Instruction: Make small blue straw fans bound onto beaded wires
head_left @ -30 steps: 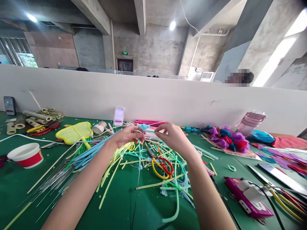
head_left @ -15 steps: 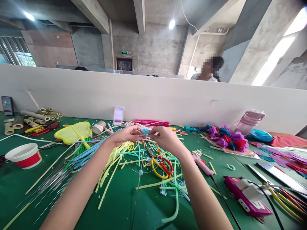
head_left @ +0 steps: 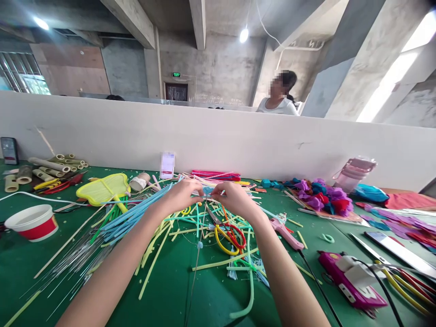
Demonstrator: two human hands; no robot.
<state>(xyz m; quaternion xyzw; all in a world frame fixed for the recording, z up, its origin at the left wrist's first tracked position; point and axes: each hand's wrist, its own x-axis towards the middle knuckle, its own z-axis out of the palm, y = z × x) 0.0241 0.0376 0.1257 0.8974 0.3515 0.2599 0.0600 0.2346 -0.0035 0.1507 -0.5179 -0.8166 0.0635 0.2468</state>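
Both of my hands meet over the middle of the table, fingers pinched round a small light-blue fuzzy piece [head_left: 207, 190] that looks like chenille stem. My left hand [head_left: 185, 194] grips its left side and my right hand [head_left: 231, 199] its right side; the fingertips partly cover it. Just below hangs or lies a thin wire [head_left: 194, 281] with a small pale-blue tuft [head_left: 200, 245] on it. Scissors [head_left: 226, 240] with red and yellow handles rest among cut yellow and green chenille stems [head_left: 207, 264] under my right hand. Blue chenille stems [head_left: 127, 218] lie by my left forearm.
A yellow fuzzy fan shape [head_left: 104, 188], a paper cup [head_left: 32, 222] and bamboo pieces [head_left: 51, 165] are on the left. To the right are a pink glue gun [head_left: 287, 235], a magenta power strip [head_left: 352, 279] and purple petals [head_left: 335, 200]. A white partition [head_left: 218, 141] stands behind.
My left hand has turned slightly, its fingers now bent closer over the blue piece, while my right hand stays nearly in place. Beyond the partition, a person has moved left.
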